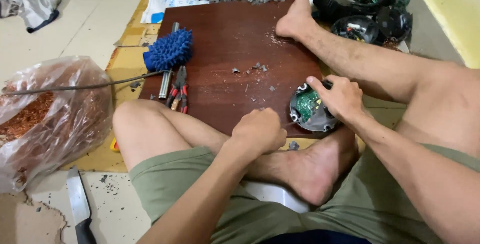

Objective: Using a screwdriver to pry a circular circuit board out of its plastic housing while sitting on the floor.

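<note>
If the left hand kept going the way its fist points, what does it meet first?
Most likely the round grey device with a green circuit board, held by the right hand; the left hand points right toward it, though depth is unclear.

The scene was bright and evenly lit by soft, diffuse light. Shadows were faint: a weak one lay under the left hand [258, 133] at 6 o'clock and another beside the bag [47, 116] at 9 o'clock. The board [235, 49] carried a dull sheen near 12 o'clock, without harsh glare. The wide lens bent straight lines toward the edges, most plainly at 2 o'clock and 10 o'clock. Focus was fairly sharp at centre; the right hand [336, 96] looked slightly soft, and the corners were a little smeared.
</note>
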